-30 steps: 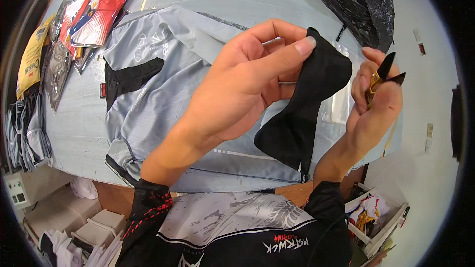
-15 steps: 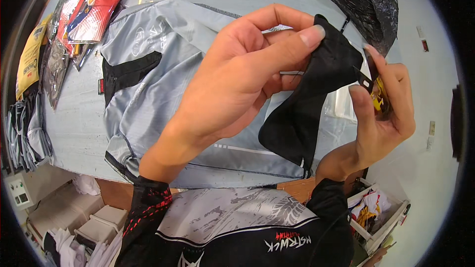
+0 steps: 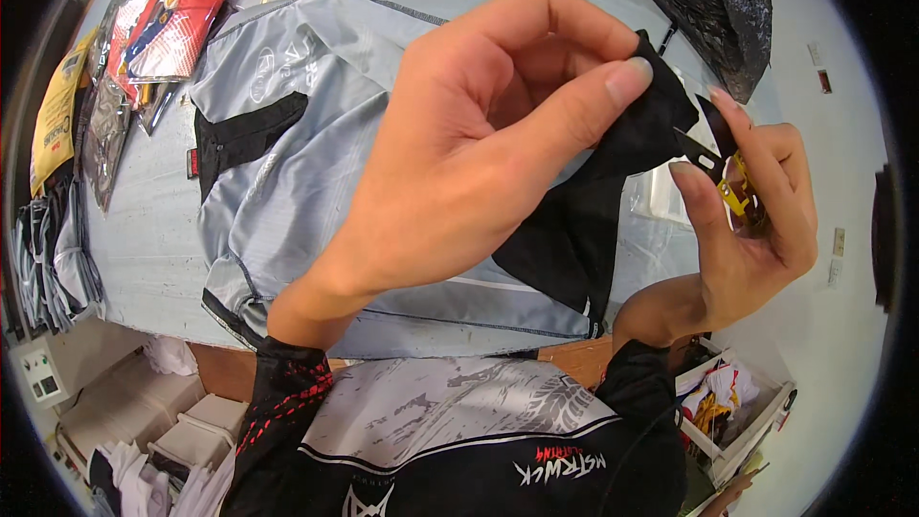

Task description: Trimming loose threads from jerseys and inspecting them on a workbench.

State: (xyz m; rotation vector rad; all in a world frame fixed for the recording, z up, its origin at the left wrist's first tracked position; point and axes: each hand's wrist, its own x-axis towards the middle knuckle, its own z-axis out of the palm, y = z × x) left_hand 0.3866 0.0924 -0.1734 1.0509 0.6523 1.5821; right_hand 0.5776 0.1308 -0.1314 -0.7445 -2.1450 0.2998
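A light grey jersey (image 3: pixel 325 163) with black parts lies spread over the table under my hands. My left hand (image 3: pixel 459 153) pinches the raised edge of its black fabric (image 3: pixel 574 220) between thumb and forefinger. In my right hand (image 3: pixel 751 230) are small thread snips (image 3: pixel 735 190) with yellow on the body and dark blades. The blades point left, close to the lifted black cloth; whether they touch it I cannot tell. My left hand covers part of the jersey's middle.
Bagged garments in red (image 3: pixel 196 14) and yellow (image 3: pixel 62 120) lie at the table's left, above a stack of folded grey clothes (image 3: pixel 57 258). A black plastic bag (image 3: pixel 713 10) sits at the far right. Below the table are beige boxes (image 3: pixel 134 402) and a bin with cloth (image 3: pixel 718 397).
My left hand has moved slightly up and right with the pinched black fabric, hiding more of it. My right hand with the snips has shifted a little to the right.
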